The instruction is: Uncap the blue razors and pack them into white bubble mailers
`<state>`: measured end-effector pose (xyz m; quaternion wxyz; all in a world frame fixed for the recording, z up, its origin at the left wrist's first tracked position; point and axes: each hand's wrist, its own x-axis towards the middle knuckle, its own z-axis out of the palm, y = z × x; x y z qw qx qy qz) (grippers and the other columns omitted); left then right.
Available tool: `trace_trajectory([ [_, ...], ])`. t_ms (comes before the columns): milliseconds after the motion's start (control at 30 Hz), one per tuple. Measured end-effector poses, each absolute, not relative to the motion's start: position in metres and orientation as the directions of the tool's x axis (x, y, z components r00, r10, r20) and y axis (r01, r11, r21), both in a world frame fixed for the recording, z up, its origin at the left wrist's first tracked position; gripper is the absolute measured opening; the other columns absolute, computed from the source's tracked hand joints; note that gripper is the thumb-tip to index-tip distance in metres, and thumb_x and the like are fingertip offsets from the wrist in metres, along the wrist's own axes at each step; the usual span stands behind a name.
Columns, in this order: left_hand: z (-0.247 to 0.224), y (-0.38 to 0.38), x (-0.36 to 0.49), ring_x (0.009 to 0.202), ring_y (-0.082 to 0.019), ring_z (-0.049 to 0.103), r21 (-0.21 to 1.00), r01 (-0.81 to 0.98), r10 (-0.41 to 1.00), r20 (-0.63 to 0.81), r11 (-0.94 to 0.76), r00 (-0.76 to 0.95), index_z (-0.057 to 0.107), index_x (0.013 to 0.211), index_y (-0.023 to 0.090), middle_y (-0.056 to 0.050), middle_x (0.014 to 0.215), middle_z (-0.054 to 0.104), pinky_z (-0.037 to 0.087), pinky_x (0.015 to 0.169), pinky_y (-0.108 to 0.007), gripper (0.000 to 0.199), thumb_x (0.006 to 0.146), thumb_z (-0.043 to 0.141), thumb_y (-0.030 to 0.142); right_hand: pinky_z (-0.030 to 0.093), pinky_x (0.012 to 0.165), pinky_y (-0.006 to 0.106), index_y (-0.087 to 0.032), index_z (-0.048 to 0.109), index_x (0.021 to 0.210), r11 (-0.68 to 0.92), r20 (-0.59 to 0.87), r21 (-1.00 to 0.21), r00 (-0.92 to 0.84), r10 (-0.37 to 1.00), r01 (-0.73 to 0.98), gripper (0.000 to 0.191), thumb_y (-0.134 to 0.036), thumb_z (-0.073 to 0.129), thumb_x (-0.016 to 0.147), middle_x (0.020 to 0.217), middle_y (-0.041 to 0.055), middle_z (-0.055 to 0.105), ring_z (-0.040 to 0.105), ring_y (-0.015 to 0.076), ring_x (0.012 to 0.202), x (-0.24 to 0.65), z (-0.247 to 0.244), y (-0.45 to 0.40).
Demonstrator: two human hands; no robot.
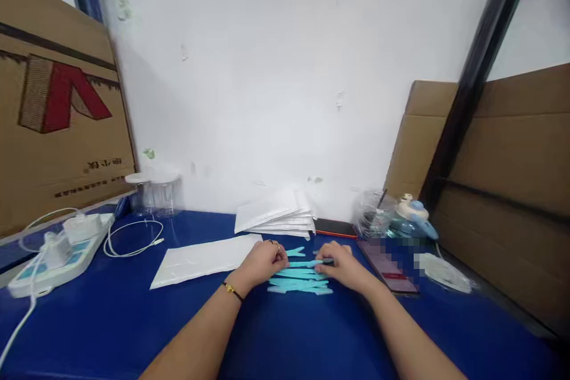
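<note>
Evidently we are at a close, fingertip stage, with our two hands facing each other over a loose spread of slim turquoise pieces (296,284) on the blue tabletop (285,332). Our left hand (265,262) is curled, thumb and forefinger drawn together, and it pinches the left end of one turquoise piece (305,263) that lies crosswise between our hands. Our right hand (342,266) is bent around the other end, its thumb and fingers close about the tip; the pieces are so small and pale here that we can't tell whether it truly grips or only steadies. The rest lie roughly side by side just nearer to us, some overlapping at a slant, while one forked-looking bit (296,252) sits just beyond the held one. We judge the step to be handling and straightening these pieces singly, and from here a good move would call for a light pinch, wrists kept low, and care not to drag the neighbours that overlap. Beside our left hand lies a flat white packet (205,258), and farther back, by the wall, a stack of white packets (280,214) stands next to a phone (336,228).
</note>
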<state>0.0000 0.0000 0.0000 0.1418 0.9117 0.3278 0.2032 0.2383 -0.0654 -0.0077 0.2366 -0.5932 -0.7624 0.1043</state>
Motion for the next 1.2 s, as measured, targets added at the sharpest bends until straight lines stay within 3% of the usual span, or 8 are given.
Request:
trace_trajectory([
  [367, -0.002, 0.007, -0.004, 0.081, -0.018, 0.057, 0.296, 0.662, 0.724, 0.336, -0.688, 0.603, 0.066, 0.077, 0.022, -0.001, 0.080, 0.066, 0.035, 0.076, -0.029, 0.016, 0.080, 0.056, 0.033, 0.027, 0.082, 0.038, -0.027, 0.069, 0.075, 0.275, 0.293, -0.425, -0.156, 0.943, 0.863, 0.032, -0.052, 0.052, 0.082, 0.088, 0.0013, 0.067, 0.053, 0.0232, 0.091, 0.248, -0.006, -0.061],
  [600, -0.005, 0.014, -0.012, 0.082, -0.017, 0.057, 0.306, 0.730, 0.787, 0.337, -0.611, 0.518, 0.067, 0.084, 0.024, 0.000, 0.085, 0.066, 0.036, 0.073, -0.029, 0.013, 0.080, 0.055, 0.028, 0.030, 0.077, 0.036, -0.026, 0.068, 0.079, 0.056, 0.359, -0.391, 0.096, 0.928, 0.919, 0.019, -0.042, 0.057, 0.077, 0.086, 0.0011, 0.064, 0.056, 0.0214, 0.081, 0.266, -0.006, -0.058],
  [733, -0.005, 0.010, -0.009, 0.083, -0.017, 0.057, 0.348, 0.659, 0.745, 0.338, -0.667, 0.576, 0.067, 0.084, 0.025, 0.001, 0.084, 0.066, 0.036, 0.074, -0.027, 0.013, 0.078, 0.058, 0.031, 0.031, 0.080, 0.035, -0.025, 0.069, 0.076, 0.135, 0.287, -0.403, -0.014, 0.958, 0.905, 0.014, -0.036, 0.059, 0.075, 0.083, -0.0002, 0.063, 0.057, 0.0180, 0.076, 0.262, -0.005, -0.063],
  [900, -0.007, 0.005, -0.004, 0.081, -0.016, 0.056, 0.331, 0.594, 0.674, 0.246, -0.733, 0.696, 0.068, 0.077, 0.026, 0.003, 0.076, 0.065, 0.033, 0.075, -0.026, 0.010, 0.075, 0.063, 0.033, 0.031, 0.082, 0.035, -0.024, 0.069, 0.072, 0.162, 0.132, -0.408, -0.118, 0.984, 0.898, 0.012, -0.036, 0.067, 0.069, 0.079, -0.0004, 0.061, 0.056, 0.0210, 0.082, 0.253, -0.005, -0.066],
  [1200, -0.009, 0.007, -0.004, 0.082, -0.018, 0.056, 0.258, 0.617, 0.668, 0.252, -0.744, 0.700, 0.067, 0.080, 0.023, 0.000, 0.081, 0.066, 0.034, 0.072, -0.027, 0.015, 0.076, 0.063, 0.037, 0.031, 0.084, 0.036, -0.021, 0.062, 0.074, 0.181, 0.114, -0.436, -0.146, 0.983, 0.881, 0.011, -0.033, 0.063, 0.073, 0.082, 0.0005, 0.058, 0.055, 0.0198, 0.082, 0.254, -0.014, -0.061],
])
